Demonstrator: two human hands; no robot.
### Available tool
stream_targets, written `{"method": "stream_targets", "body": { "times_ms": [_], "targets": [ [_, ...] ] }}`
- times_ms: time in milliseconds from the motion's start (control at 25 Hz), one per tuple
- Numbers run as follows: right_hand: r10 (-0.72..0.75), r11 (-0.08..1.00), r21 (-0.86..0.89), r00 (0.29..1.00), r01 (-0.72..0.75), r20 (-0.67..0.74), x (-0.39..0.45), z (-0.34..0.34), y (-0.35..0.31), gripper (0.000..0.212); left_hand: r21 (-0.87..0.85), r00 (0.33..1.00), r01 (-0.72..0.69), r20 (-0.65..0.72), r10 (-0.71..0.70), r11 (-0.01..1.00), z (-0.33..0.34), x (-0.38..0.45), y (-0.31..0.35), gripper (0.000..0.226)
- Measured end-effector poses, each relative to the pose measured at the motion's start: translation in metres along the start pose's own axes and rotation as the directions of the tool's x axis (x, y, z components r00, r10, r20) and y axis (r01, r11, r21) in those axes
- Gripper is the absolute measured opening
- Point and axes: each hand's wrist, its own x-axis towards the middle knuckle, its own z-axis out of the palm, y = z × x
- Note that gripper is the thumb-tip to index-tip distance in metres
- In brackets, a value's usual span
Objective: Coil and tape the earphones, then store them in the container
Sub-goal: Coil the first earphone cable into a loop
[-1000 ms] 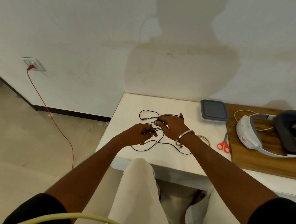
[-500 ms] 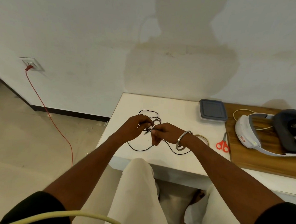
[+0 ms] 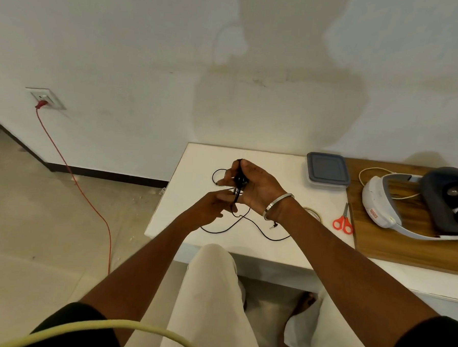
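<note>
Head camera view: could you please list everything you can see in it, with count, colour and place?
black wired earphones: one, black, bunched in right hand, cable trailing on table
white table: one, white, centre
grey lidded plastic container: one, grey, table's far right
orange-handled scissors: one, orange, beside wooden board
clear tape roll: one, clear, behind right wrist
wooden board: one, brown, right
white VR headset: one, white and grey, on board
red cable: one, red, wall socket to floor
hands: left pinches cable; right grips bunch

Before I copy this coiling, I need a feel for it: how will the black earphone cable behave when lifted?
Probably floppy: the earphone cable sags from the right hand into loose curves on the table. Likely light, since fingers pinch it easily. It may spring uncoiled.
</note>
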Motion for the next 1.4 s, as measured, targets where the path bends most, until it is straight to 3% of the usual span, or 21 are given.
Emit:
{"method": "stream_targets", "body": {
  "times_ms": [120, 280, 360, 440, 480, 560, 680, 800, 960, 1080, 1120, 1240, 1400],
  "targets": [
    [-0.094, 0.992, -0.097, 0.992, 0.086, -0.085, 0.004, -0.001, -0.002, 0.029, 0.095, 0.995, -0.013, 0.103, 0.003, 0.995, 0.009, -0.004, 0.001, 0.026],
    [-0.318, 0.861, -0.474, 0.923, 0.186, -0.215, 0.007, -0.003, 0.001, 0.027, 0.112, 0.987, -0.018, 0.16, 0.0, 0.994, 0.02, -0.006, 0.004, 0.03],
    [-0.439, 0.657, -0.73, 0.883, 0.19, -0.165, 0.008, -0.007, 0.004, 0.026, 0.097, 0.99, -0.029, 0.143, 0.015, 0.995, 0.018, -0.007, 0.007, 0.031],
    [-0.458, 0.328, -0.933, 0.889, 0.145, -0.023, 0.01, -0.017, 0.008, 0.024, 0.1, 0.995, -0.029, 0.097, 0.019, 0.995, 0.015, -0.006, 0.012, 0.028],
    [-0.403, 0.158, -0.983, 0.915, 0.095, 0.024, 0.011, -0.022, 0.01, 0.023, 0.116, 0.997, -0.035, 0.079, 0.026, 0.993, 0.012, -0.007, 0.015, 0.026],
    [-0.216, -0.122, -0.992, 0.976, -0.039, -0.011, 0.01, -0.027, 0.012, 0.024, 0.174, 0.997, -0.061, 0.055, 0.052, 0.983, 0.007, -0.008, 0.022, 0.023],
    [-0.1, -0.349, -0.934, 0.994, -0.082, -0.05, 0.006, -0.031, 0.014, 0.026, 0.294, 0.996, -0.085, 0.024, 0.081, 0.952, 0.0, -0.009, 0.028, 0.022],
    [-0.063, -0.447, -0.893, 0.997, -0.058, -0.034, -0.001, -0.037, 0.012, 0.028, 0.405, 0.993, -0.097, -0.023, 0.116, 0.909, -0.007, -0.007, 0.028, 0.015],
    [0.038, -0.475, -0.88, 0.999, -0.007, -0.028, -0.005, -0.04, 0.01, 0.026, 0.537, 0.976, -0.151, -0.052, 0.211, 0.83, -0.011, -0.005, 0.028, 0.013],
    [0.065, -0.485, -0.874, 0.995, -0.032, -0.072, 0.0, -0.044, 0.014, 0.028, 0.54, 0.961, -0.196, -0.062, 0.271, 0.819, -0.014, -0.003, 0.028, 0.012],
    [0.078, -0.404, -0.913, 0.993, -0.048, -0.086, 0.001, -0.044, 0.014, 0.028, 0.536, 0.955, -0.203, -0.074, 0.286, 0.82, -0.015, -0.003, 0.029, 0.011],
    [0.178, 0.072, -0.984, 0.973, -0.162, -0.147, -0.003, -0.038, 0.008, 0.031, 0.51, 0.93, -0.257, -0.1, 0.353, 0.821, -0.02, -0.001, 0.027, 0.006],
    [0.23, 0.575, -0.789, 0.968, -0.217, -0.099, -0.006, -0.02, -0.001, 0.035, 0.458, 0.897, -0.318, -0.138, 0.42, 0.83, -0.022, -0.001, 0.023, 0.016]
  ]
}}
